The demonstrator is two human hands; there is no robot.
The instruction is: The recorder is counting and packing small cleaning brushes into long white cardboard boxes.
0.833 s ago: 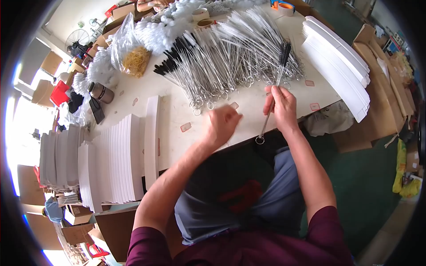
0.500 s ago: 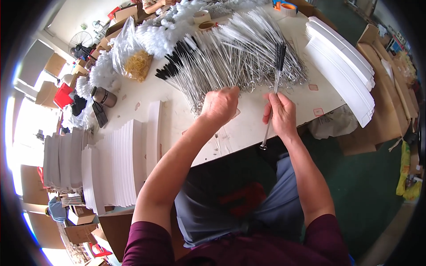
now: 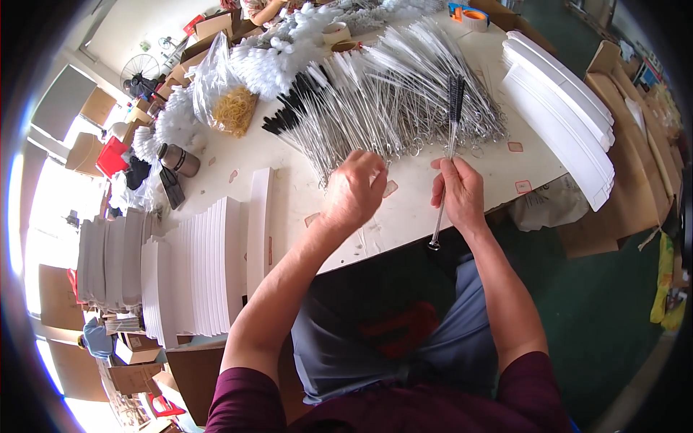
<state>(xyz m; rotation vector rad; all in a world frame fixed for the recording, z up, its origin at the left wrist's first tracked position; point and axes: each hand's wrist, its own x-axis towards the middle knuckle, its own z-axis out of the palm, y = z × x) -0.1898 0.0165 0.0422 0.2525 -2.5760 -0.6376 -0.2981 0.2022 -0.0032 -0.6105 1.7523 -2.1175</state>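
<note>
My right hand [image 3: 462, 191] is closed round the thin wire stems of a few straw brushes [image 3: 455, 108]. Their black bristle ends point away from me, and their looped ends stick out below the hand, past the table edge. My left hand [image 3: 357, 189] is curled, fingers bent and drawn together, just in front of the brush pile; what its fingertips hold, if anything, is hidden. Before both hands lies a wide pile of wire brushes [image 3: 386, 94], white-bristled and black-bristled, with looped wire ends toward me.
Folded white card strips [image 3: 195, 267] stand in rows at the left; more white card [image 3: 563, 123] lies at the right. A bag of yellow rubber bands [image 3: 234, 112], a flask [image 3: 178, 160] and tape rolls [image 3: 473, 19] sit on the table [image 3: 289, 206]. Another person's arm [image 3: 267, 12] shows at the far side.
My left hand has drawn back slightly from the pile and turned, its fingers still bent. My right hand keeps hold of the brushes. The whole view has shifted a little.
</note>
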